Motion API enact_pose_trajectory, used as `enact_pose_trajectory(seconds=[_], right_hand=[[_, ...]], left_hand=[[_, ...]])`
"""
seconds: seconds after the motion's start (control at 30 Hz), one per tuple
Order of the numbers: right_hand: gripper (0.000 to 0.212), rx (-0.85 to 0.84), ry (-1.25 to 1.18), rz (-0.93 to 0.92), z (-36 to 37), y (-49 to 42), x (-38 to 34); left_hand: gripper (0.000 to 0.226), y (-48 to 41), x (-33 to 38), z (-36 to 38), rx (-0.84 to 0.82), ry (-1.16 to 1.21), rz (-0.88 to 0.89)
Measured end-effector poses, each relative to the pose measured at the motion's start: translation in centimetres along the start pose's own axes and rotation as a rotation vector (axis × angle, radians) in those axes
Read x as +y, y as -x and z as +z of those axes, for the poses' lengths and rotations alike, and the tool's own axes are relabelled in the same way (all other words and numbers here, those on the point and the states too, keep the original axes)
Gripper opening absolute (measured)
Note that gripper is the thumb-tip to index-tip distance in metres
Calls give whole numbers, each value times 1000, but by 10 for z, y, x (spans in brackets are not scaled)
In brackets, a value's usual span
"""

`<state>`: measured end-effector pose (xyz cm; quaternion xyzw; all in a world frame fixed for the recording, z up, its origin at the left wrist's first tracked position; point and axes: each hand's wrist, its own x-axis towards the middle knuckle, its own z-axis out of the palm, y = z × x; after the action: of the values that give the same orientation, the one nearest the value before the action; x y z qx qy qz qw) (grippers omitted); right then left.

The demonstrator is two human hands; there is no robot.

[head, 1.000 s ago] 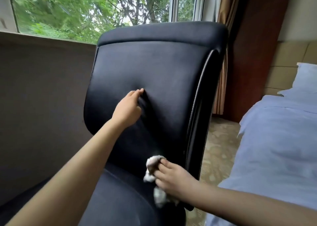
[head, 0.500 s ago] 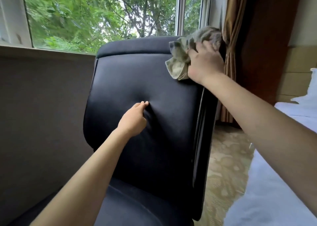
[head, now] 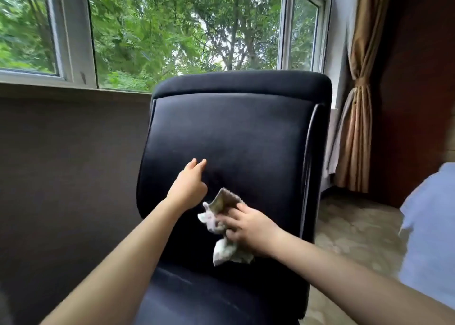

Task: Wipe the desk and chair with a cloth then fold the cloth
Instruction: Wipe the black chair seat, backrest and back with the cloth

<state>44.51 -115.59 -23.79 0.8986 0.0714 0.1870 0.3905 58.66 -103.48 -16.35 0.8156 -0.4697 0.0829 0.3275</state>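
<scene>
The window [head: 172, 29] fills the far wall, green trees behind it, with a tied curtain [head: 354, 132] at the right and the corner of a bed [head: 433, 226] at the right edge. In front stands the black chair [head: 231, 132], its tall padded backrest facing the camera and the seat near the bottom of the view. No desk surface shows here.

The left hand [head: 188, 186] presses against the middle of the backrest, fingers loosely spread and holding nothing, seemingly bracing the chair. The right hand [head: 248, 226] sits lower and to the right, closed around the cloth [head: 222, 228] and pressing it flat to the lower backrest; loose corners of the cloth hang below the palm and stick up above the fingers.

The likely slip from here: the cloth is bunched, not spread, so a wide stroke may leave bands of the backrest untouched, and a dangling corner could drag free of the grip. If the left hand lets off, the chair might swivel or tilt away under the wiping pressure
</scene>
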Motion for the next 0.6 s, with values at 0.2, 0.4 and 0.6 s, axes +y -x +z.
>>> enact_pose_trajectory(seconds=[0.2, 0.4, 0.6], right_hand=[[29, 144, -22, -10, -19, -41, 52], [52, 52, -206, 853, -106, -94, 186], [46, 0, -135, 454, -58, -118, 107]], left_hand=[[77, 10, -23, 1, -74, -23, -112], [74, 9, -40, 5, -148, 3, -123], [76, 11, -56, 6, -104, 382, -178]])
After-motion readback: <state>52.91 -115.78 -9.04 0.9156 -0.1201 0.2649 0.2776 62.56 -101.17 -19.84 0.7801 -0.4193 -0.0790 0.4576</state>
